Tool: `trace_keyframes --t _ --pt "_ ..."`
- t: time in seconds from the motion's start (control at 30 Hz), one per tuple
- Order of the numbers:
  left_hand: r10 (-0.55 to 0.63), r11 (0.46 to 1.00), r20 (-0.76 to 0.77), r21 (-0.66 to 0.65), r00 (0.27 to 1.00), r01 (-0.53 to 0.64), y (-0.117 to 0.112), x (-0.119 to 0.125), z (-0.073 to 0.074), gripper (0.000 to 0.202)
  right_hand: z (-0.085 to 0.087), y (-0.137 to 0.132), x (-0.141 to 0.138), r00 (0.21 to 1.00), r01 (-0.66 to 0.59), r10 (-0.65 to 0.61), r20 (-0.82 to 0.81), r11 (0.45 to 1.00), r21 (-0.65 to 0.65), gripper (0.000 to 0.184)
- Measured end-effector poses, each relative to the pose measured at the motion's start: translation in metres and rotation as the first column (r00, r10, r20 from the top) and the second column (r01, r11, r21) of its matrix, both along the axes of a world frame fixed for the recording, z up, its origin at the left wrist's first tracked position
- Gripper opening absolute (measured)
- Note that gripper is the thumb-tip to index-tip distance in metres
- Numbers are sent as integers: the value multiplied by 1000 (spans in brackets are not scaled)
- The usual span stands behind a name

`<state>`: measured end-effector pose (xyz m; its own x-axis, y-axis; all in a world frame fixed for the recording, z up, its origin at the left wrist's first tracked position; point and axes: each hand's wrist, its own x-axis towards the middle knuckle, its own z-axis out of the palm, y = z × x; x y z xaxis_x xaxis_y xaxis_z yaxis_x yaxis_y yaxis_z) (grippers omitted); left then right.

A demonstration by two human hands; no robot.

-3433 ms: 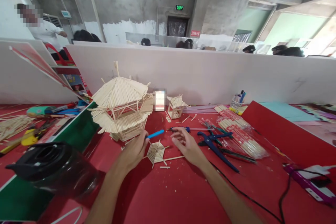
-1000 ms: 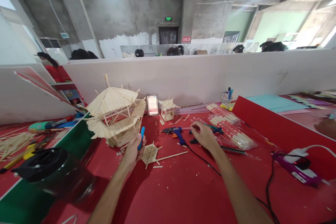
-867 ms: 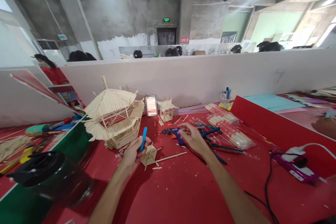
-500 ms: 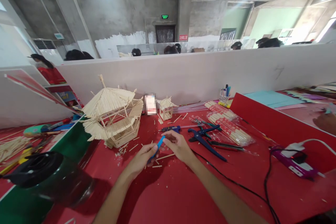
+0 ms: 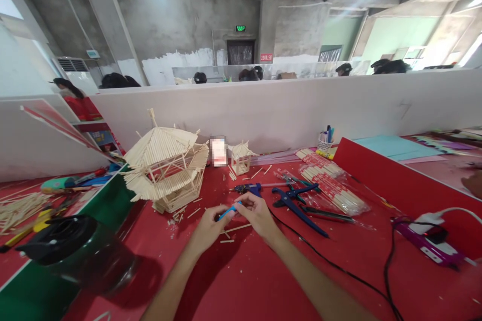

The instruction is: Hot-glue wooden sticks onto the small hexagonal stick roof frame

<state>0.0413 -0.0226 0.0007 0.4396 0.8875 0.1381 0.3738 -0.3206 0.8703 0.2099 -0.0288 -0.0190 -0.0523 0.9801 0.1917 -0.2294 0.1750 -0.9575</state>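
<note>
Both hands meet over the red table around a slim blue pen-shaped object; its exact kind is hard to make out. My left hand has its fingers closed round the lower left part. At the upper right end, my right hand pinches it between thumb and fingers. Just beyond the hands lies a blue glue gun. A large pavilion model of thin wooden sticks stands to the left, and a small stick pavilion stands farther back. Loose stick pieces lie beneath and around the hands.
Blue-handled cutters and bagged wooden sticks lie on the right. A purple power strip with a black cable is farther right. A dark bottle stands at the left by a green divider. A white partition runs behind.
The blue object has tilted from steep to flatter, still between both hands. My left hand has risen slightly and turned over more of it. The whole view has shifted a little.
</note>
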Motion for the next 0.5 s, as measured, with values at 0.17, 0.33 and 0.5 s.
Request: trace_keyframes --t 0.17,0.33,0.5 --pt "192 956 -257 268 947 -122 -10 0 9 39 -9 1 -3 999 33 -33 36 999 12 34" --pt "166 952 -389 304 906 -44 -13 -3 18 39 -6 2 1 988 11 -19 153 998 55 32" --pt "331 915 -528 382 782 -129 0 -27 22 34 5 10 32 934 87 -132 331 985 148 26"
